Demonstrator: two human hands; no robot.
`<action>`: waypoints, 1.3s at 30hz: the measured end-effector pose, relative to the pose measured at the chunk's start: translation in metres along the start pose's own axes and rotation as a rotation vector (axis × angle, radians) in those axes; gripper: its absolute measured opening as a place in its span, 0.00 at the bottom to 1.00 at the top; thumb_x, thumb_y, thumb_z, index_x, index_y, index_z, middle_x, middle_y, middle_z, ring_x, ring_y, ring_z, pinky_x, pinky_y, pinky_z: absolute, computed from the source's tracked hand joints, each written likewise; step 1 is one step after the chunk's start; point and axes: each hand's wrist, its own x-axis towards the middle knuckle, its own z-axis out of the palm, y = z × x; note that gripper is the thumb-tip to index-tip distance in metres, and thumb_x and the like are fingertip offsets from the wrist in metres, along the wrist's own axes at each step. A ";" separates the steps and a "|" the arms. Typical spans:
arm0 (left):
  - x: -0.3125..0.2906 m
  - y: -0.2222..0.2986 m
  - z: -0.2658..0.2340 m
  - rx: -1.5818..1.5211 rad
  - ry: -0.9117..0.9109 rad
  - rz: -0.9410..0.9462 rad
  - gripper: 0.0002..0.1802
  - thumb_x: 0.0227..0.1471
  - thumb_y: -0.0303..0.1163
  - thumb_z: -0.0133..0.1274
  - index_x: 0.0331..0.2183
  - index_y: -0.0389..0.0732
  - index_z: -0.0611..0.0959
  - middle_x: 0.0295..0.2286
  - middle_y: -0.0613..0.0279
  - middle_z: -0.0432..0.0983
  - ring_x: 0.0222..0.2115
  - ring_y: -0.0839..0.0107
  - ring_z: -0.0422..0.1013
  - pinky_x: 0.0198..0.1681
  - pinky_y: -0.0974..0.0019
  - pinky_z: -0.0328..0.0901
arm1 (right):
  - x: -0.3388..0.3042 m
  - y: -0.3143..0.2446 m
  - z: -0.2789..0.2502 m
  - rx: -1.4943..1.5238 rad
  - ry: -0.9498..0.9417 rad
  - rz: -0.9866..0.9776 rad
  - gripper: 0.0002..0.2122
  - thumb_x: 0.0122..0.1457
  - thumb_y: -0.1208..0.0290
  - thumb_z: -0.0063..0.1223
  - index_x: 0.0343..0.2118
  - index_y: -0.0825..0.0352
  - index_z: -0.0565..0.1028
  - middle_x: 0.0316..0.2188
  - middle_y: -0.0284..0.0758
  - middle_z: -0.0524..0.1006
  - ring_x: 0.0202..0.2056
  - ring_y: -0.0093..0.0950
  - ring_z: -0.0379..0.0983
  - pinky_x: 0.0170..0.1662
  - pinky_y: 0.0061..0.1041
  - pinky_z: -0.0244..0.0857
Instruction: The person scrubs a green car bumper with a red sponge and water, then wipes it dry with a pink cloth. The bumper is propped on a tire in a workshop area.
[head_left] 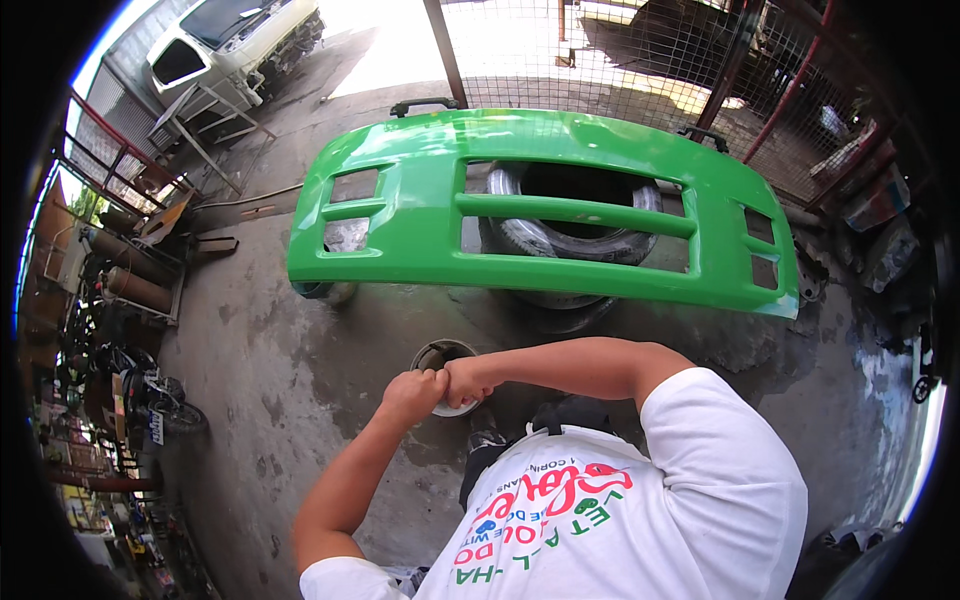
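Observation:
Both my hands are brought together over a round bucket (432, 352) on the floor. My left hand (413, 394) is closed in a fist, its knuckles against my right hand (467, 384), whose fingers are also curled closed. Whatever they grip, if anything, is hidden by the fingers. Beyond the bucket lies a large glossy green vehicle bumper (400, 262) with rectangular openings, apart from both hands. Black tires (520, 232) show through its middle opening and below its lower edge.
Wet patches darken the concrete floor (250, 400). A wire mesh fence (640, 60) stands behind the bumper, and a white truck cab (215, 50) is at the far left. Along the left side are a motorcycle (165, 405) and gas cylinders (140, 290). Bagged items (890, 255) lie at right.

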 end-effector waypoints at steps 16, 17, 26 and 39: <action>-0.031 -0.119 0.105 -0.729 0.093 -0.413 0.15 0.43 0.29 0.60 0.36 0.35 0.86 0.35 0.38 0.81 0.42 0.41 0.77 0.45 0.46 0.73 | 0.143 -0.058 0.020 -0.936 0.694 -0.221 0.24 0.61 0.60 0.54 0.59 0.59 0.66 0.31 0.41 0.84 0.33 0.43 0.83 0.35 0.43 0.75; -0.035 -0.122 0.109 -0.791 0.131 -0.421 0.16 0.43 0.29 0.60 0.37 0.35 0.85 0.35 0.38 0.81 0.42 0.41 0.77 0.45 0.47 0.72 | 0.144 -0.066 0.020 -0.988 0.678 -0.233 0.23 0.62 0.59 0.53 0.59 0.58 0.67 0.30 0.40 0.84 0.32 0.43 0.83 0.34 0.43 0.75; -0.032 -0.129 0.149 -1.385 0.207 -0.373 0.20 0.36 0.23 0.60 0.38 0.35 0.84 0.35 0.51 0.84 0.37 0.58 0.81 0.42 0.58 0.72 | 0.163 -0.063 0.009 -1.159 0.762 -0.413 0.24 0.58 0.54 0.57 0.56 0.54 0.70 0.20 0.37 0.80 0.25 0.42 0.82 0.27 0.42 0.74; 0.025 -0.105 0.099 -0.646 0.220 -0.510 0.31 0.44 0.51 0.68 0.45 0.41 0.84 0.33 0.47 0.84 0.39 0.48 0.80 0.44 0.50 0.72 | 0.084 0.022 -0.016 -0.721 1.112 0.007 0.33 0.54 0.65 0.65 0.63 0.55 0.64 0.48 0.44 0.76 0.47 0.43 0.78 0.46 0.41 0.76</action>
